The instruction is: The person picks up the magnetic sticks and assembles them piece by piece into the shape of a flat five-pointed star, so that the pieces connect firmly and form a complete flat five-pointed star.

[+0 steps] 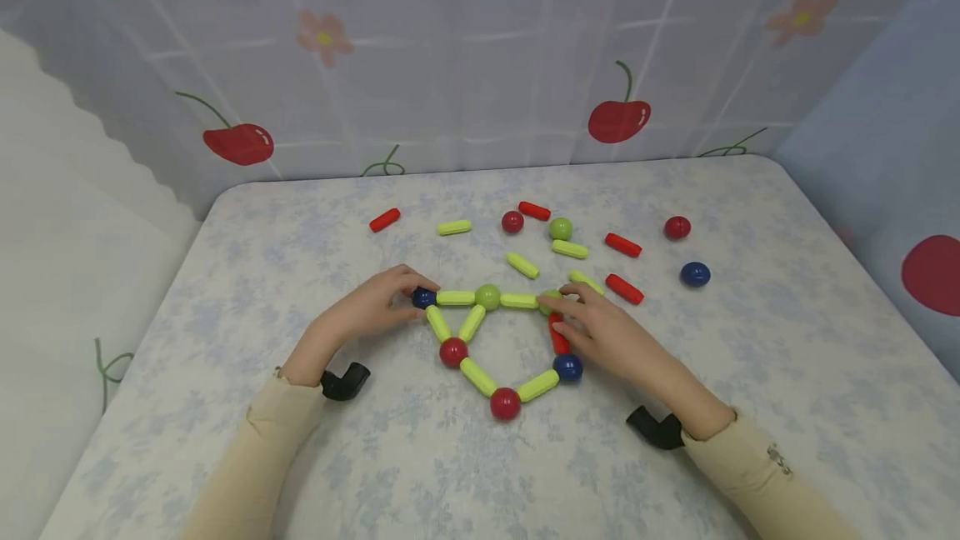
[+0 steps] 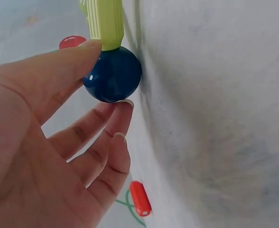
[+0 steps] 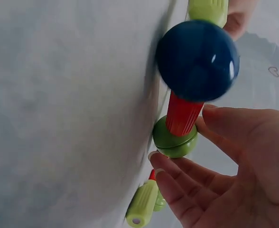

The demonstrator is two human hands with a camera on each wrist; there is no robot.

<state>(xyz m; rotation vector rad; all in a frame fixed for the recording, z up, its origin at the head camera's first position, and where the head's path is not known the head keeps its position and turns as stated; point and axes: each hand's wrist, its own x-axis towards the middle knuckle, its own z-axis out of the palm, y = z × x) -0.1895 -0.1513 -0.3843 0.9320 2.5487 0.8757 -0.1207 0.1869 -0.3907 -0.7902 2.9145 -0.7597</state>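
On the table lies a joined frame of yellow-green rods, one red rod point(image 1: 558, 335) and several balls. At its left corner my left hand point(image 1: 375, 304) pinches a dark blue ball point(image 2: 115, 78) between thumb and fingertips; a yellow-green rod point(image 2: 106, 23) is attached to that ball. Around the frame's right corner, the fingers of my right hand point(image 1: 611, 332) hold a green ball point(image 3: 175, 145), the thumb beside the red rod. That rod runs from the green ball to another blue ball point(image 1: 567, 367). Two red balls, one of them nearest me point(image 1: 506, 404), and a middle green ball point(image 1: 487, 297) complete the outline.
Loose red rods point(image 1: 623, 245) and yellow-green rods point(image 1: 522, 265) are scattered behind the frame. A loose green ball point(image 1: 560, 228) and a red ball point(image 1: 512, 222) lie among them. Farther right are a red ball point(image 1: 677, 227) and a blue ball point(image 1: 695, 274). A printed curtain point(image 1: 450, 65) hangs behind the table.
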